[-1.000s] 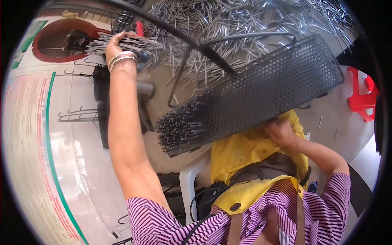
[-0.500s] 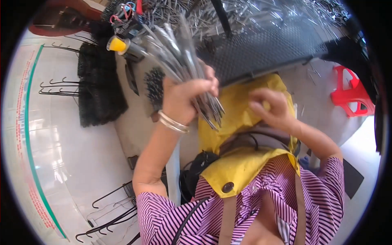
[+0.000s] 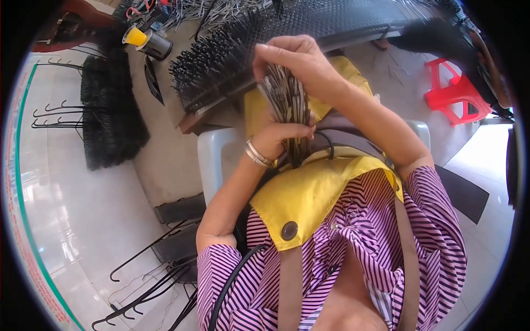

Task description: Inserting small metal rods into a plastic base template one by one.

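My left hand (image 3: 279, 138), with a light bangle at its wrist, is closed round a bundle of thin metal strips (image 3: 295, 107). The bundle stands nearly upright over my lap, its upper ends fanned slightly. My right hand (image 3: 303, 58) bends over the top of the bundle with its fingers curled and drawn together. What its fingertips hold, if anything, is hidden. Just beyond my hands is a black perforated board (image 3: 337, 25), and its left part carries many short dark rods (image 3: 215, 63) standing on end. A yellow apron (image 3: 309, 193) covers my lap.
Loose metal strips (image 3: 190, 14) lie at the far edge beside a metal cup (image 3: 157, 45) and a small yellow cup (image 3: 134, 36). Black brush-like bundles (image 3: 110, 110) with hooked wires stand at left. A red stool (image 3: 458, 94) is at right, hooked rods (image 3: 149, 298) at lower left.
My left hand has lowered the bundle toward my lap and turned it more upright. The right hand has moved up and left, from beside the bundle to over its top.
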### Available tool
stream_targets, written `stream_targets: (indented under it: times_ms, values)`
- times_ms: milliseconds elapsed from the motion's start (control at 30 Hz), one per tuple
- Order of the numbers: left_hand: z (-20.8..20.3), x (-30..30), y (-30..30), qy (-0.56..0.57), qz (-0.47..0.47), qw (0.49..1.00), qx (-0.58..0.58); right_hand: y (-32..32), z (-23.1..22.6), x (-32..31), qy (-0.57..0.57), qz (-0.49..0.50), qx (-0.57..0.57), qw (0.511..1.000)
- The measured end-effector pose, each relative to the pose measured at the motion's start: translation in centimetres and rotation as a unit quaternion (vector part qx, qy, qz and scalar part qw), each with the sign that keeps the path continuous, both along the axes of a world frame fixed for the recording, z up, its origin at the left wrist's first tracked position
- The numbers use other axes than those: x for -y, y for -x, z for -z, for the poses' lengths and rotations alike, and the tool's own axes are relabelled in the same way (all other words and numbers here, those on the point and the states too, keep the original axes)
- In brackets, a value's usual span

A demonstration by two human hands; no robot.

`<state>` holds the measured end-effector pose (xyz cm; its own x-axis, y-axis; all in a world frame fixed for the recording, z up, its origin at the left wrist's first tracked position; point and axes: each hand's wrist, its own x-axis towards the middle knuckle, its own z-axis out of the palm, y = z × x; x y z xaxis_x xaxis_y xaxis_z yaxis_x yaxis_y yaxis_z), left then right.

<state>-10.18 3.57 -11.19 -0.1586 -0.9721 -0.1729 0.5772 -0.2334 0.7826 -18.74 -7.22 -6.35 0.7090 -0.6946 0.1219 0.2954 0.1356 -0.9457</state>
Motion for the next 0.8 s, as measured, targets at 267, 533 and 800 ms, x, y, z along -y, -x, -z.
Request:
stream_targets:
  times_ms: [267, 533, 800]
  values:
    - [1.8, -0.5, 0.6, -0.029, -0.018, 0.998, -0.061, 0.7, 1.5, -0.2, -0.067, 0.002, -0.063, 0.996]
    - [2.4, -0.8, 0.4, -0.042, -0.04, 0.996, -0.064, 1.2, 3.9, 1.1, -0.164, 0.017, -0.019, 0.986]
    - [1.7, -0.6, 0.5, -0.044, -0.117, 0.992, -0.002, 3.1, 3.5, -1.2, -0.019, 0.087, -0.18, 0.98]
